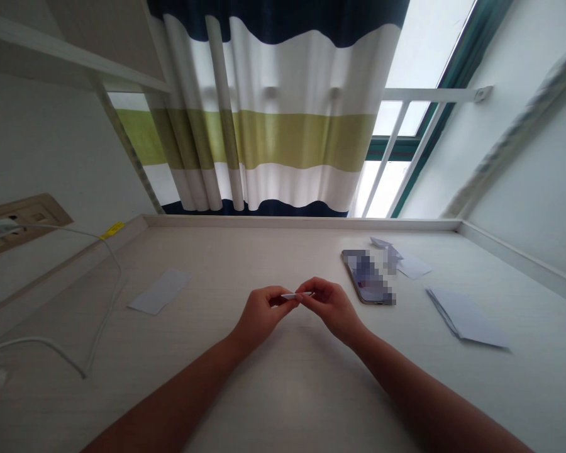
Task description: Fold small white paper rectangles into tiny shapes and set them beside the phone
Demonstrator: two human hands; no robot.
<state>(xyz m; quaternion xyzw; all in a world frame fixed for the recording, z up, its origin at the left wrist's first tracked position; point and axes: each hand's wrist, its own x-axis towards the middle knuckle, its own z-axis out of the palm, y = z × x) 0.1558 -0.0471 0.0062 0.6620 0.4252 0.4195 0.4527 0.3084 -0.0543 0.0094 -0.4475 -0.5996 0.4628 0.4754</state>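
Note:
Between my two hands, over the middle of the desk (283, 390), is a small piece of folded white paper (290, 296), seen nearly edge-on. My left hand (265, 309) pinches its left side between thumb and fingers. On the right side my right hand (329, 306) grips it the same way, and the fingertips of both hands meet near its middle. How the paper is folded is too small to make out. Right of my right hand lies a phone (365, 277) with its screen lit and partly blurred out.
A stack of white paper (471, 318) lies at the right, a single sheet (160, 290) at the left. Folded paper pieces (382, 243) and a loose sheet (412, 265) are behind the phone. A white cable (117, 283) runs from the wall socket (26, 220). Curtains (302, 138) hang beyond the desk's raised back edge.

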